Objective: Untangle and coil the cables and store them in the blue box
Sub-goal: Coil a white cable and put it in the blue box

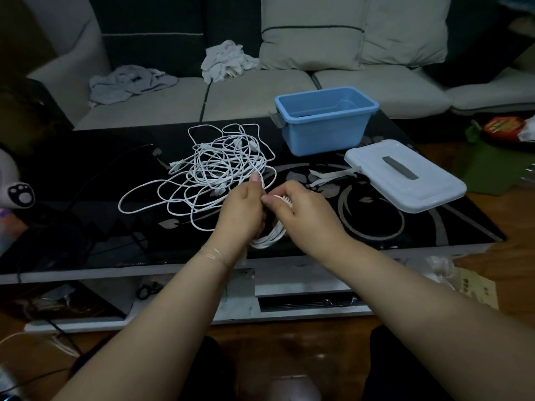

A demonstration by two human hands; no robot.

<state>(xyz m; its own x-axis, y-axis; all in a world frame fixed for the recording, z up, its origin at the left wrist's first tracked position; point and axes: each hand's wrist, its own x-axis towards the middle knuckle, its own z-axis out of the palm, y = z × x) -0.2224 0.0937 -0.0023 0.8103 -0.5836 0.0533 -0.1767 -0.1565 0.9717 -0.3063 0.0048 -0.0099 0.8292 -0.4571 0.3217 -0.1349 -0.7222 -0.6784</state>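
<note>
A tangle of white cables (214, 169) lies spread over the middle of the black glass table (86, 175). At the table's front my left hand (241, 211) grips a small coiled bundle of white cable (269, 240), whose loops hang out below my fingers. My right hand (301, 211) pinches the top of the same bundle, where tight white wraps (285, 199) show between my fingers. The blue box (324, 123) stands open at the table's back right, with something dark lying in it.
The box's white lid (405, 175) lies to the right of the box, with white strips (330, 176) beside it. A black cable (110, 172) crosses the table's left side. A grey sofa (260, 91) with crumpled cloths (225, 60) stands behind.
</note>
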